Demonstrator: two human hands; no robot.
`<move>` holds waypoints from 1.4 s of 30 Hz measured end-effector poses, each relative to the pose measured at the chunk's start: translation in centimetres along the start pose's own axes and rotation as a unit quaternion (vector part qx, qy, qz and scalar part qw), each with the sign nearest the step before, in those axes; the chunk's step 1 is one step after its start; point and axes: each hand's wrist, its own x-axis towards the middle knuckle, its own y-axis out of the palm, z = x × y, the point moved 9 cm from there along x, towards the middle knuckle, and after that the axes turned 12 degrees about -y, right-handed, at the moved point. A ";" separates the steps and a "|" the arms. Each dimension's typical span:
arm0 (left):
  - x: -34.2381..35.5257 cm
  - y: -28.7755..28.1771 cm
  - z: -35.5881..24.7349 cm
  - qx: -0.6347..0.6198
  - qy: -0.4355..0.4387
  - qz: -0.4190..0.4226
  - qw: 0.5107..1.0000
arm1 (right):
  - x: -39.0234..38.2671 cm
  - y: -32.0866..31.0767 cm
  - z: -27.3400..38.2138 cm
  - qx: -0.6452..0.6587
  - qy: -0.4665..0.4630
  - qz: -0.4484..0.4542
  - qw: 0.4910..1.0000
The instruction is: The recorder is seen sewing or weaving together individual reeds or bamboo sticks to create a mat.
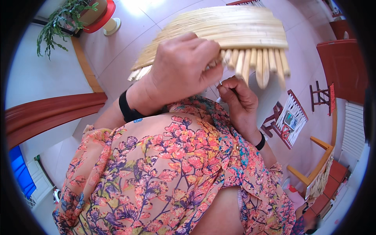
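A panel of pale straw-coloured stalks (235, 27), laid side by side with uneven cut ends toward me, is held up in front of my chest. My left hand (186, 62) is closed at its near edge, with fingers curled around the stalk ends; what lies inside the fist is hidden. Below and to the right, my right hand (239, 97) pinches a thin shiny needle (220, 83), its short tip sticking out toward the left hand. The tip is near the stalk ends, but I cannot tell whether it touches them.
A low folding stool with white webbing (293, 117) stands on the tiled floor at right, a phone-like object on it. Beyond is a small dark stool frame (322, 98). A wooden chair (313, 168) is at lower right, a potted plant (64, 23) at upper left.
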 end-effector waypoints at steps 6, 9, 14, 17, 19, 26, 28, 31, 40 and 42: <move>1.5 -1.6 0.7 -0.009 -0.015 0.011 1.000 | 1.0 -5.2 -2.2 0.002 0.001 -0.085 0.996; 4.3 -2.2 1.6 0.009 -0.070 0.025 0.997 | 2.7 -7.7 0.0 0.060 -0.087 -0.164 0.981; 5.7 -2.8 6.2 -0.041 -0.179 0.050 0.982 | 6.6 -5.1 2.2 0.072 -0.072 -0.116 0.988; 5.8 -2.6 8.5 -0.066 -0.209 0.045 0.975 | 8.7 -1.8 1.3 0.065 -0.030 -0.047 0.996; 5.8 -2.7 9.4 -0.129 -0.246 0.028 0.960 | 10.0 -0.7 0.1 0.106 -0.035 -0.035 0.993; 6.6 -2.9 8.9 -0.210 -0.304 0.009 0.929 | 11.3 1.0 1.2 0.161 0.003 -0.007 0.987; 6.8 -2.9 8.4 -0.220 -0.301 0.003 0.928 | 11.8 1.1 1.3 0.154 -0.005 0.004 0.988; 6.7 -3.1 8.2 -0.207 -0.322 0.004 0.924 | 12.1 1.7 1.2 0.165 -0.017 0.005 0.986; 6.6 -3.1 7.8 -0.244 -0.328 0.002 0.913 | 12.1 1.2 1.6 0.138 -0.001 -0.020 0.990; 6.5 -3.1 7.8 -0.247 -0.326 0.004 0.913 | 12.0 1.0 1.4 0.135 -0.005 -0.029 0.990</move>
